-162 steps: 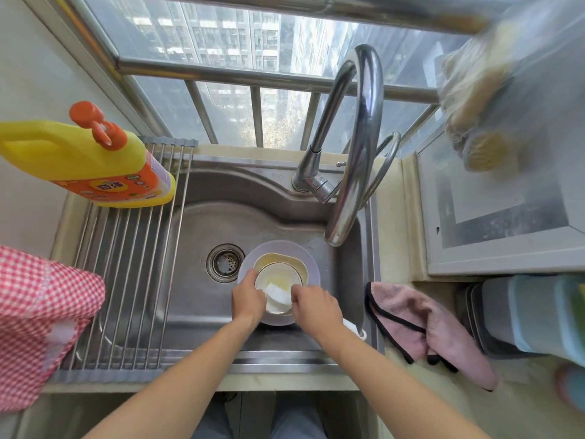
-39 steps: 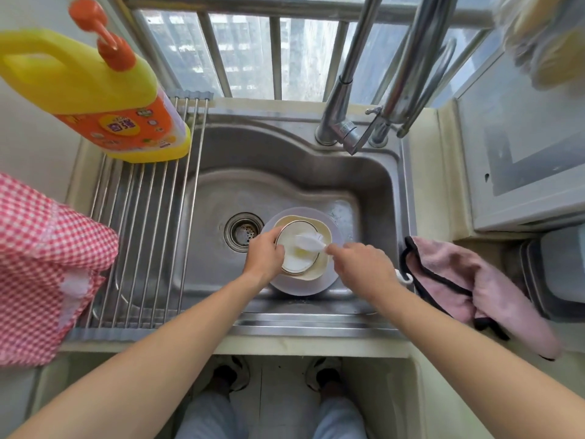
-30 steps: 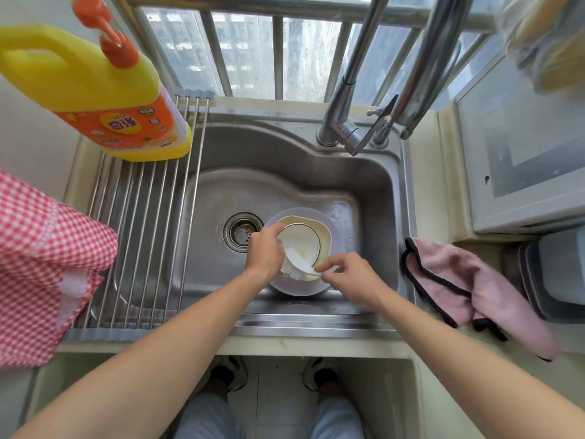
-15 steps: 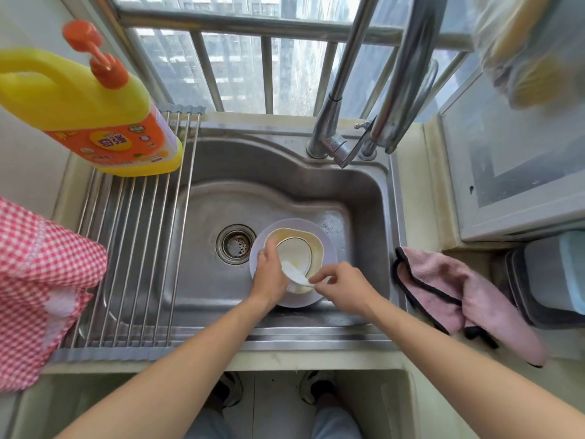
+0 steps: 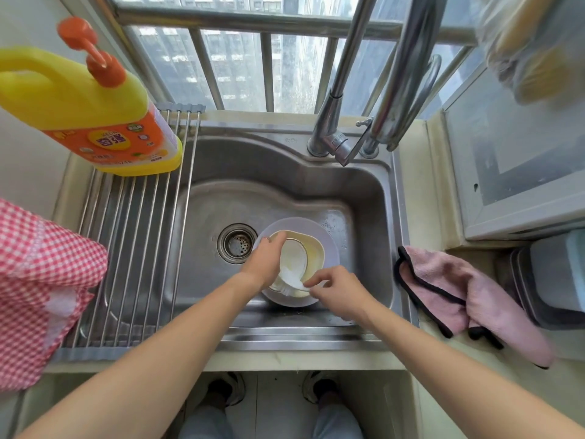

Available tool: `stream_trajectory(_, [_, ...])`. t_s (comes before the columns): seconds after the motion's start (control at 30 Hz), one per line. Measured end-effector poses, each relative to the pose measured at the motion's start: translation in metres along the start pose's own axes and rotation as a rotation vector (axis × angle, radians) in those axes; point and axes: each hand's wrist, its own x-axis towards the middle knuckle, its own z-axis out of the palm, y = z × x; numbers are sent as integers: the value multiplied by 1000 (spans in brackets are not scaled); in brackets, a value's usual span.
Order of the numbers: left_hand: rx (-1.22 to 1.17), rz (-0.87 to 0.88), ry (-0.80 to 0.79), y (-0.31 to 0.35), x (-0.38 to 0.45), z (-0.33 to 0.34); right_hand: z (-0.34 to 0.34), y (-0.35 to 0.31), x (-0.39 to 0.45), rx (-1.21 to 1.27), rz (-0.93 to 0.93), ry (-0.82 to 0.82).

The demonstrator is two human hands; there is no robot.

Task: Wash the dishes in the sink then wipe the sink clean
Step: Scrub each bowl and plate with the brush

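**Scrubbing the top dish of the stack in the sink**

Head view: We keep the dishes stacked low in the sink [image 5: 364, 198], just right of the drain [image 5: 236, 243], so any drips and suds stay in the basin. A lilac plate [image 5: 329, 240] lies at the bottom, a cream squarish dish [image 5: 316, 253] sits in it, and a small white bowl [image 5: 296, 255] is tipped up on top. We judge the tilt is there to turn the bowl's surface toward the brush.

Our left hand [image 5: 264, 263] reaches in from the lower left with the forearm straight. Its fingers curl over the bowl's left rim and hold it steady. Our right hand [image 5: 340, 291] comes in from the lower right, wrist bent inward, and pinches the handle of a white dish brush [image 5: 289, 277] between thumb and fingertips. The brush head rests against the bowl's near edge.

The faucet [image 5: 332, 122] shows no water running. The yellow detergent bottle [image 5: 85, 112] stands on the roll-up drying rack [image 5: 136, 248] to the left, within reach. The pink cloth [image 5: 459, 296] lies on the counter [image 5: 414, 185] to the right, likely for wiping the sink afterwards.
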Motion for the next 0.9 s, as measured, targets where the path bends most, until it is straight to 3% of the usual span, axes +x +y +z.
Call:
stream_trajectory(0.07, [7, 15, -4, 0, -1, 1, -10, 3, 7, -194, -71, 49])
stream_trajectory(0.17, [26, 18, -30, 0, 1, -1, -14, 10, 19, -982, -386, 316])
stream_trajectory(0.23, [27, 13, -46, 0, 2, -3, -12, 14, 17, -1173, -505, 344])
stream_trajectory(0.3, [25, 23, -60, 0, 3, -2, -1, 18, 11, -1053, -446, 264])
stream_trajectory(0.4, [18, 17, -61, -1, 5, 0, 5, 12, 2, -321, -97, 54])
stream_trajectory(0.47, [6, 9, -62, 0, 6, -1, 3, 10, 1, -29, -19, 13])
stream_trajectory(0.5, [-6, 9, -64, 2, 6, -2, 0, 9, 1, -62, -23, 30])
stream_trajectory(0.6, [-95, -11, -35, 0, 6, 0, -12, 5, 11, -787, -184, 193])
stream_trajectory(0.67, [-256, -43, 83, -1, 1, 7, -12, 2, 13, -1021, -269, 266])
stream_trajectory(0.77, [-466, -89, 248, 7, -20, 20, -8, 5, 11, -808, -229, 190])
stream_trajectory(0.9, [-407, -123, 231, 6, -29, 28, -7, 5, 9, -294, -125, 26])
